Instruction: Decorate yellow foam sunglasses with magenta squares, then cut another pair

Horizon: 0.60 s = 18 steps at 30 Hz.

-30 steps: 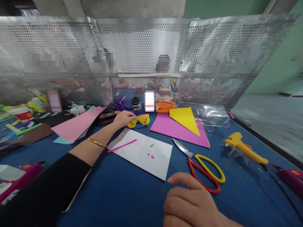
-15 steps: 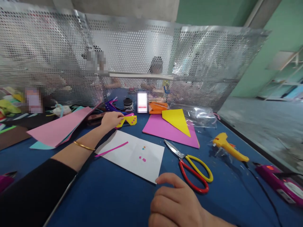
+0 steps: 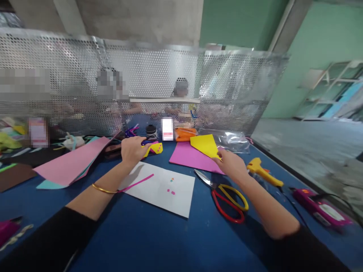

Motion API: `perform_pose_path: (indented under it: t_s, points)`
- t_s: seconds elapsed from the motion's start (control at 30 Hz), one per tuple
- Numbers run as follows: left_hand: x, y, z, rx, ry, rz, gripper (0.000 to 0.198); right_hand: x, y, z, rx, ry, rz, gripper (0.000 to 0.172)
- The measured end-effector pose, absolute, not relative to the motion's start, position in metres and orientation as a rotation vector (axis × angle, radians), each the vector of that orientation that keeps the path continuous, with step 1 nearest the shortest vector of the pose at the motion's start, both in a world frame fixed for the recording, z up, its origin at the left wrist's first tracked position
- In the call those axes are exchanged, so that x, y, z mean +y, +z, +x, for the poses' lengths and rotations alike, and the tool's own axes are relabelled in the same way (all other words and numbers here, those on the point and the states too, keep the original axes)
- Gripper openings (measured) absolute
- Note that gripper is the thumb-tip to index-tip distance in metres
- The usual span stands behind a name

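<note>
My left hand (image 3: 133, 149) is closed at the left end of yellow paper glasses (image 3: 157, 148) with pink dots. Its fingers hide part of the glasses, and blue and purple pieces show by the fingertips. My right hand (image 3: 231, 163) pinches the lower right corner of a yellow sheet (image 3: 203, 145), which lies over a pinkish-purple sheet (image 3: 184, 156). Scissors (image 3: 218, 190) with one red and one yellow handle lie just left of my right forearm. Between my hands, a white sheet (image 3: 161, 204) bears a thin pink strip (image 3: 138, 183) and several tiny coloured bits.
A yellow glue gun (image 3: 263, 173) and a magenta device (image 3: 320, 209) with a cord lie at right. Pink sheets (image 3: 73, 162) are stacked at left. Behind stand a lit phone (image 3: 167, 128), an orange pouch (image 3: 185, 134), clear plastic (image 3: 229, 139) and a perforated screen with people beyond.
My right hand has reached forward from the near edge of the white sheet to the yellow sheet's corner. My left hand stays at the glasses, which have turned slightly. The view has tilted up.
</note>
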<state>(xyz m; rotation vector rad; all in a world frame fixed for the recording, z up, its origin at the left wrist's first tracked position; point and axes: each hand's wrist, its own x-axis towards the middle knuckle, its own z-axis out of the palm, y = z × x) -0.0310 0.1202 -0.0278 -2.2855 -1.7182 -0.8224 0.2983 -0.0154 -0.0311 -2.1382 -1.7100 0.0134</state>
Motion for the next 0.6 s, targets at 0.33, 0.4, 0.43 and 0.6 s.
perform_pose_path:
  t_s: [0.33,0.4,0.43,0.6]
  points:
    - [0.023,-0.019,0.009,-1.702,-1.274,-2.479,0.018,0.027,-0.081,0.334,-1.491,0.189,-2.389,0.036]
    - [0.006,-0.020,0.016,-1.773,-1.355,-2.523,0.018,0.029,-0.086,0.337,-1.470,0.238,-2.364,0.035]
    - [-0.002,-0.021,0.020,-1.816,-1.398,-2.547,0.018,0.030,-0.087,0.338,-1.458,0.255,-2.343,0.035]
    - [-0.033,-0.034,0.037,-1.983,-1.661,-2.702,0.017,0.023,-0.076,0.340,-1.391,0.279,-2.152,0.034]
